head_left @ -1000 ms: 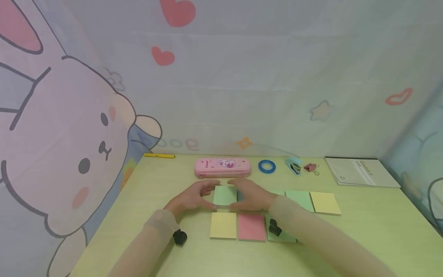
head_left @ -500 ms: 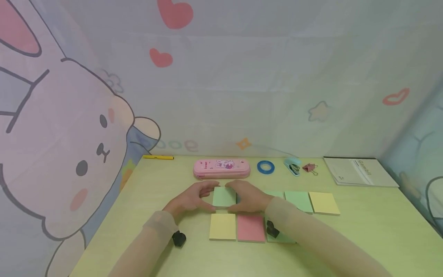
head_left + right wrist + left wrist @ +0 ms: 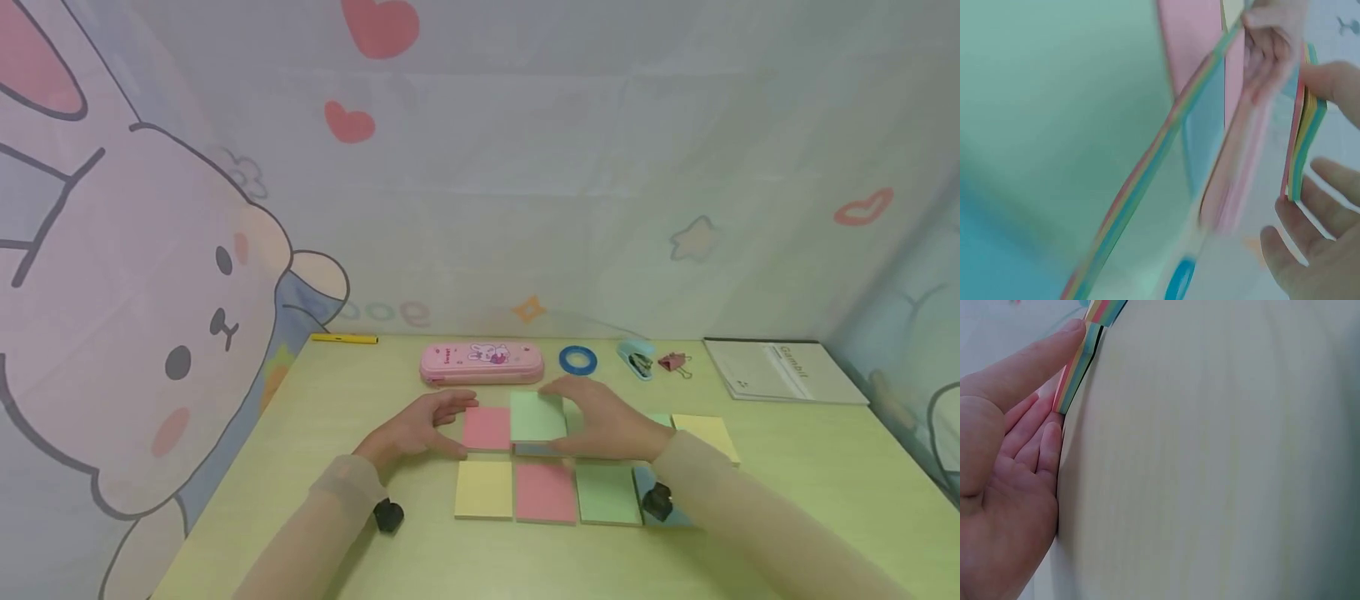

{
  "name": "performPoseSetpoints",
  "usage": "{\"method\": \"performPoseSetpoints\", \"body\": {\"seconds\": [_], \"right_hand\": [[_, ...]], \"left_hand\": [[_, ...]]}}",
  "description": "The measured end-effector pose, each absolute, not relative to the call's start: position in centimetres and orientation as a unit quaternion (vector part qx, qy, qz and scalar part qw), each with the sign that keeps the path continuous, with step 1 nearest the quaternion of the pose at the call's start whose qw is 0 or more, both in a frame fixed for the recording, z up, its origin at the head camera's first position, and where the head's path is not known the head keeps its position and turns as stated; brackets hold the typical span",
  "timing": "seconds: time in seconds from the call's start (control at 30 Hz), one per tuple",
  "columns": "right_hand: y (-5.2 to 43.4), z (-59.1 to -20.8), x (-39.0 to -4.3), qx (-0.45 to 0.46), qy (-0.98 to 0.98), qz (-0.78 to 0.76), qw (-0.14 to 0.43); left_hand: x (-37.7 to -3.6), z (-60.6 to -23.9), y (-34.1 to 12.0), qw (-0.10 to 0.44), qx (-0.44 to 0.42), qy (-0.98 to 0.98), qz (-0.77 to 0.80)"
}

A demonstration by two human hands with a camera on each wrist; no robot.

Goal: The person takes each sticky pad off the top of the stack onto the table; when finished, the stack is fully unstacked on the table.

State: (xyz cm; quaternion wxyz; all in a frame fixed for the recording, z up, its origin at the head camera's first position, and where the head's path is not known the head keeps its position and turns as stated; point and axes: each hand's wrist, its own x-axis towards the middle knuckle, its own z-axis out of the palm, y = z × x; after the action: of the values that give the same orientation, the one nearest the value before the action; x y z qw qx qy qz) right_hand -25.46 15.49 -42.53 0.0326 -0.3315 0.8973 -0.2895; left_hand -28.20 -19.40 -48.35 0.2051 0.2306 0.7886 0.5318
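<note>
My right hand (image 3: 611,421) pinches a green-topped sticky note pad (image 3: 537,415) between thumb and fingers, right of a pink sticky note pad (image 3: 487,428). A blue pad (image 3: 531,449) shows beneath the green one's front edge. In the right wrist view the gripped pad (image 3: 1305,137) has striped pink, yellow, blue and green sides. My left hand (image 3: 416,425) curves round the pink pad's left end, thumb at the front corner and fingers at the back. The left wrist view shows its thumb at the striped edge (image 3: 1079,369). My right hand covers part of the back row.
Yellow (image 3: 483,490), pink (image 3: 545,492), green (image 3: 609,496) and blue (image 3: 678,515) pads form the front row. A yellow pad (image 3: 708,437) ends the back row. Behind lie a pencil case (image 3: 482,364), blue tape (image 3: 578,361), a binder clip (image 3: 674,362) and a notebook (image 3: 783,372).
My right hand has lifted the green-topped pad off the left end of the back row and carried it right. The pink pad underneath now shows. My left hand has stayed in place.
</note>
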Motion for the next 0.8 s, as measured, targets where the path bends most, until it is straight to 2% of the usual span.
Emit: {"method": "performPoseSetpoints", "body": {"seconds": [0.17,0.37,0.6,0.8], "right_hand": [[23.0,-43.0,-23.3,-0.34,0.896,-0.285,0.012],[30.5,-44.3,-20.5,-0.307,0.907,-0.287,0.005],[36.0,-45.7,-18.1,-0.31,0.914,-0.261,-0.031],[38.9,-46.5,-17.2,-0.302,0.91,-0.284,-0.021]], "left_hand": [[-28.0,-48.3,-19.5,0.206,0.228,0.793,0.526],[-28.0,-48.1,-19.9,0.198,0.243,0.795,0.519],[-28.3,-48.3,-19.7,0.204,0.239,0.792,0.523],[-28.3,-48.4,-19.5,0.207,0.235,0.792,0.524]]}}
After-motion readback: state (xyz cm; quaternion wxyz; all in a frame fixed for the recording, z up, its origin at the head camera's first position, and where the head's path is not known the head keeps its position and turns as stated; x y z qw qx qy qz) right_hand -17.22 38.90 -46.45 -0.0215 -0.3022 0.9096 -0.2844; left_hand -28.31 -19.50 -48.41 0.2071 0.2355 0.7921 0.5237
